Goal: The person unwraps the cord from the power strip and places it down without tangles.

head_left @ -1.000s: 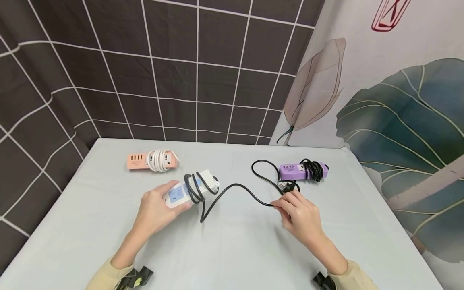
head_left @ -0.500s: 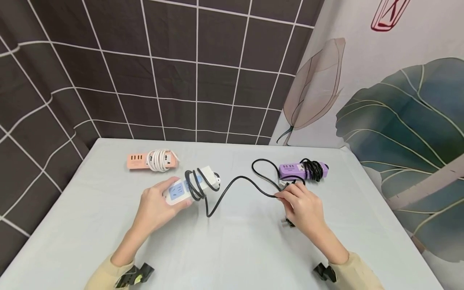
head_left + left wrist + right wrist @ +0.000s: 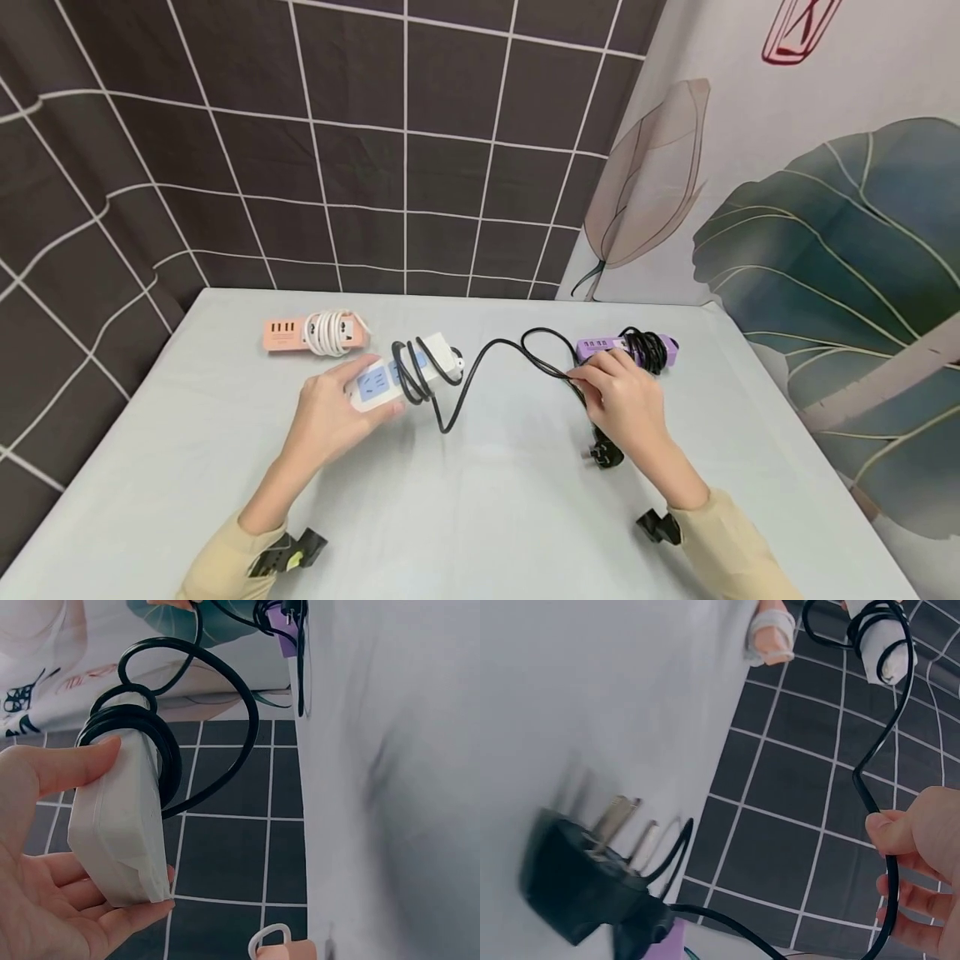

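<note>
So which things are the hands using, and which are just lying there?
Part of the job:
White power strip, in left hand
Its black cord, in right hand
Black plug, apparently on that cord

Seemingly just lying about:
Orange strip with wound white cord
Purple strip with wound black cord

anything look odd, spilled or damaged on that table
No spill or damage shows. What stands out is the black cord: only a few loose loops circle the white power strip in the left hand, and a slack length trails to the right hand, while the white cord on the orange power strip is neatly bundled.
</note>
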Demonstrator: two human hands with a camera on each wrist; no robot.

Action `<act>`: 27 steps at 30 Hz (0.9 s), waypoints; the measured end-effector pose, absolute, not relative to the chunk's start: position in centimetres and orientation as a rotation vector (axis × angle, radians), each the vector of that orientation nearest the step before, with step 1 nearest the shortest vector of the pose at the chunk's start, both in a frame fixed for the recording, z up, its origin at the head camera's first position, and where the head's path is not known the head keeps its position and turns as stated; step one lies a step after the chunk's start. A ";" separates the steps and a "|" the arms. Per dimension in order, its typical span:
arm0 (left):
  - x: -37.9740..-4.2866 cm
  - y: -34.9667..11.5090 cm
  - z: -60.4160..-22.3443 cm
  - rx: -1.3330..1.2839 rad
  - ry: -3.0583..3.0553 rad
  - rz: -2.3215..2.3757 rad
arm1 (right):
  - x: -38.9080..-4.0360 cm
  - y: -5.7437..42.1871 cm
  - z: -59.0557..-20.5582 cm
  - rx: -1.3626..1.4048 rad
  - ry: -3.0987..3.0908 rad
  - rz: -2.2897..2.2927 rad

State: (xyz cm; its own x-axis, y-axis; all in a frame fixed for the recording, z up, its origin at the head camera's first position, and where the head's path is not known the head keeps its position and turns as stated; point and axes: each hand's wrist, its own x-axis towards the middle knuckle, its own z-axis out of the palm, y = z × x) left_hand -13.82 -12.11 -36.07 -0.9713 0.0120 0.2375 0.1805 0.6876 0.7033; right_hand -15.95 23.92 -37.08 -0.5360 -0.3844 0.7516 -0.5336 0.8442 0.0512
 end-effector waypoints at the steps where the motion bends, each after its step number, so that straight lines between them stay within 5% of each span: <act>1: -13.9 -12.1 -36.1 -0.162 -2.678 -1.154 | -16.1 23.9 -37.0 0.663 -2.200 0.236; 27: -14.0 -11.5 -35.8 -0.214 -2.650 -1.174 | -19.1 23.4 -35.0 0.560 -2.224 0.134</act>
State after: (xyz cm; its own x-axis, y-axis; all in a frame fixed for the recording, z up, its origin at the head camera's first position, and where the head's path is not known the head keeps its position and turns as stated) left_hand -13.99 -11.45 -35.78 -0.9618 0.0383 0.2711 0.2265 0.6675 0.7094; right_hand -19.12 23.39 -35.04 -0.5652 -0.3493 0.7473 -0.4366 0.8953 0.0882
